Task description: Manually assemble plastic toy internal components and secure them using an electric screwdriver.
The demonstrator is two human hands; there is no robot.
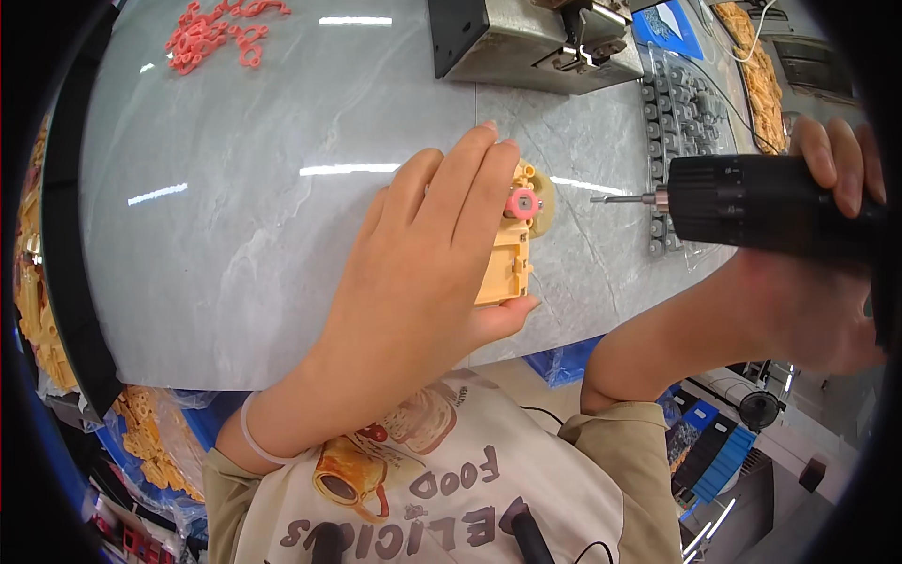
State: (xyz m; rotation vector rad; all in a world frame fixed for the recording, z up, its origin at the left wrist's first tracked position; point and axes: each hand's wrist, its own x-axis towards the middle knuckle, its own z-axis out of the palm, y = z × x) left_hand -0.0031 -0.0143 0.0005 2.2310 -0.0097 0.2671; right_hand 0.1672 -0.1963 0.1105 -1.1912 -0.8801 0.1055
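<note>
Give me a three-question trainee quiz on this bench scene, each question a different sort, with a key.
1. True or false: the left hand presses the yellow plastic part onto the grey table.
2. Which hand holds the black power screwdriver? A) left B) right C) neither
3. Fill in: the small gear on the yellow part is ____ in colour.

Key:
1. True.
2. B; the right hand grips it, bit tip pointing toward the part, not touching it.
3. Pink; the pink gear sits near the part's top.
</note>
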